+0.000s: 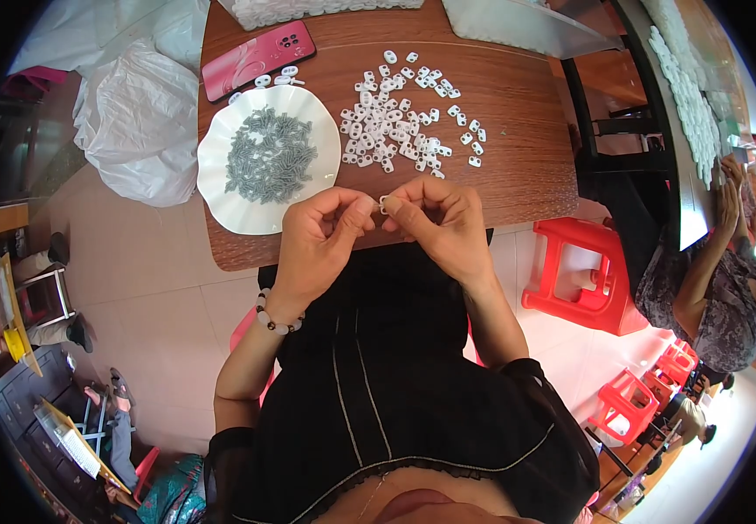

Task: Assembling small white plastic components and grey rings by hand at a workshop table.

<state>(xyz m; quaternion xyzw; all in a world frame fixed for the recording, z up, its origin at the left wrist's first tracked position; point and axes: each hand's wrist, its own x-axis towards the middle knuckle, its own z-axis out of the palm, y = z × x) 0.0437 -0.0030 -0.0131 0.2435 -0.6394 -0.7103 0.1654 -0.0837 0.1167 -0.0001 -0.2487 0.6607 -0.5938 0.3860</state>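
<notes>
Above the table's near edge, both hands meet at the fingertips. In a pinch of thumb and index finger, my right hand (450, 225) holds a small white plastic piece (384, 204). My left hand (319, 237) pinches right beside that piece; whatever is in its fingertips is too small to name. Close to the left hand stands a white wavy-rimmed plate (213, 170) bearing a heap of tiny grey-green rod-like parts (271, 157). Beyond the right hand, many small white plastic pieces with dark holes (384, 127) lie loosely spread on the brown wooden table (518, 113).
A pink phone (260, 59) lies behind the plate, with a few white oval pieces beside it. Translucent bins (526, 31) stand at the far edge. White plastic bags (138, 122) hang at left. Red stools (579, 275) and another person (714, 297) are at right.
</notes>
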